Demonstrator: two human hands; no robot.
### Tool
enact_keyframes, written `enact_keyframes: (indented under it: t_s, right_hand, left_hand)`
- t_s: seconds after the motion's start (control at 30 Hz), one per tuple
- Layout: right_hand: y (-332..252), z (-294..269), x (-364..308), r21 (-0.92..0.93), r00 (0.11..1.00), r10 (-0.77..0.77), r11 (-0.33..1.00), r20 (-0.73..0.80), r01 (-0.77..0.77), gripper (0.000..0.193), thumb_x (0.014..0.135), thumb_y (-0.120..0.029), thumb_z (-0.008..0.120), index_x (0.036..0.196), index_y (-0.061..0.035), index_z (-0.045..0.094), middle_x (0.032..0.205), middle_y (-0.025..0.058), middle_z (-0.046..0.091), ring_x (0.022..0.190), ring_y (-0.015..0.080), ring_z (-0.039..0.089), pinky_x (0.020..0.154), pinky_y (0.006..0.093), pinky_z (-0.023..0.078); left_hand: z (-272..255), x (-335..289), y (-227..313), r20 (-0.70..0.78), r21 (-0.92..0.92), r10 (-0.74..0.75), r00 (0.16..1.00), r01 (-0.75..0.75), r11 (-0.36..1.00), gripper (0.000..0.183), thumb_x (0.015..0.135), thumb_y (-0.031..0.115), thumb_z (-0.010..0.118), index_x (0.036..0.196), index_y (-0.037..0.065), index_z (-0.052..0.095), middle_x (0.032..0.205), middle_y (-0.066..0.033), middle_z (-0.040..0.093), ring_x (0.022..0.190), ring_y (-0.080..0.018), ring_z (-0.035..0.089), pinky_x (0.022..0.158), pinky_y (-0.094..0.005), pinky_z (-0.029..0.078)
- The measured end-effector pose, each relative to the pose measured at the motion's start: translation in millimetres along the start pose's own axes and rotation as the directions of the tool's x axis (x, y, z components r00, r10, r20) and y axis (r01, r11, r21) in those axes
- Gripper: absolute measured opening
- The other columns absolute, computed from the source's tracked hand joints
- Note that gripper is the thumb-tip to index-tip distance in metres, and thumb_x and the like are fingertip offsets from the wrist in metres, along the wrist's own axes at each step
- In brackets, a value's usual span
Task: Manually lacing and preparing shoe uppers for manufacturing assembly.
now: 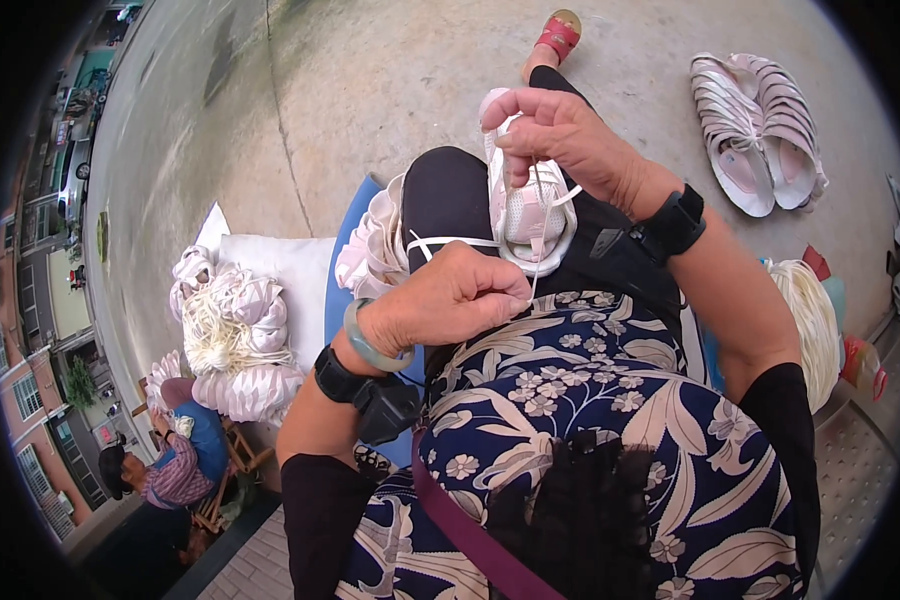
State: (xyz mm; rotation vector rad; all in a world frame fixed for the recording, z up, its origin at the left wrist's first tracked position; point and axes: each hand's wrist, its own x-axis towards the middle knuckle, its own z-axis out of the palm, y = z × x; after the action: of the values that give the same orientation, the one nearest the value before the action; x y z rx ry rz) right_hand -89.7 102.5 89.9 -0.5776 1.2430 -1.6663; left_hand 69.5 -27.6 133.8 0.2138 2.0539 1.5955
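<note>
Across my thighs lies a white and pink mesh shoe [530,215], its toe end away from me or toward me, I cannot tell which. My left hand [460,290] is closed at its near end, fingertips pinching a thin white shoelace [452,241]. Above the far part of the shoe is my right hand [560,140], thumb and fingers pinched on a thin strand that runs down to the shoe and looks like lace. Its fingers partly hide the shoe.
More white and pink shoe pieces [375,240] rest beside my left thigh. A pile of shoes and laces [235,310] sits at left, and stacked shoe pieces [760,135] lie on the floor at right. Cream laces [805,320] hang near my right elbow. Another person [175,470] sits at lower left.
</note>
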Motion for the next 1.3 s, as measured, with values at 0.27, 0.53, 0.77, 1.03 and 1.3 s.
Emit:
enact_keyframes:
  t_s: [0.27,0.53,0.77,1.03,1.3]
  right_hand:
    - [-89,-87,-84,-0.645,0.987,-0.157,0.758,-0.039,0.095,0.018,0.087,-0.015,0.056,0.099,-0.0033,0.064,0.065,-0.0029,0.053,0.053,0.0017,0.045,0.047,0.0162,0.035]
    - [-25,-148,-180,-0.920,0.961,-0.038,0.303,-0.274,-0.251,0.009,0.082,-0.007,0.056,0.081,0.0019,0.055,0.057,0.0094,0.040,0.053,0.0166,0.040,0.052,0.0295,0.036]
    - [73,-184,-237,-0.927,0.904,-0.228,0.191,-0.361,-0.322,0.011,0.083,-0.013,0.055,0.083,-0.0022,0.055,0.069,0.0169,0.054,0.065,0.0360,0.052,0.057,0.0386,0.041]
    - [92,-220,-254,-0.917,0.852,-0.342,0.101,-0.397,-0.386,0.013,0.084,-0.017,0.054,0.082,-0.0041,0.054,0.072,0.0177,0.055,0.070,0.0385,0.054,0.060,0.0431,0.041]
    - [99,-221,-244,-0.891,0.870,-0.200,0.049,-0.451,-0.451,0.017,0.084,-0.021,0.054,0.078,-0.0052,0.053,0.067,0.0190,0.054,0.068,0.0401,0.052,0.060,0.0466,0.040]
  left_hand:
    - [-46,-54,-26,-0.337,-0.235,-0.351,0.873,0.283,0.930,0.012,0.084,0.009,0.056,0.079,0.000,0.062,0.065,0.0063,0.052,0.059,-0.0028,0.043,0.051,-0.0193,0.034]
    - [-56,-82,-138,-0.492,-0.430,-0.588,0.642,0.408,0.805,0.012,0.082,0.017,0.062,0.075,0.008,0.059,0.054,0.0080,0.043,0.040,-0.0010,0.030,0.038,-0.0185,0.022]
    - [-55,-101,-145,-0.423,-0.584,-0.518,0.744,0.213,0.783,0.009,0.080,0.015,0.064,0.084,0.008,0.059,0.062,0.0069,0.051,0.046,0.0000,0.033,0.041,-0.0168,0.021]
    - [-67,-148,-153,-0.617,-0.325,-0.564,0.549,0.475,0.818,0.015,0.081,0.021,0.065,0.078,0.007,0.065,0.062,0.0073,0.053,0.048,-0.0006,0.035,0.042,-0.0166,0.027]
    - [-87,-208,-168,-0.546,-0.355,-0.681,0.487,0.602,0.715,0.019,0.081,0.024,0.063,0.073,0.007,0.061,0.057,0.0049,0.050,0.045,-0.0039,0.039,0.043,-0.0191,0.033]
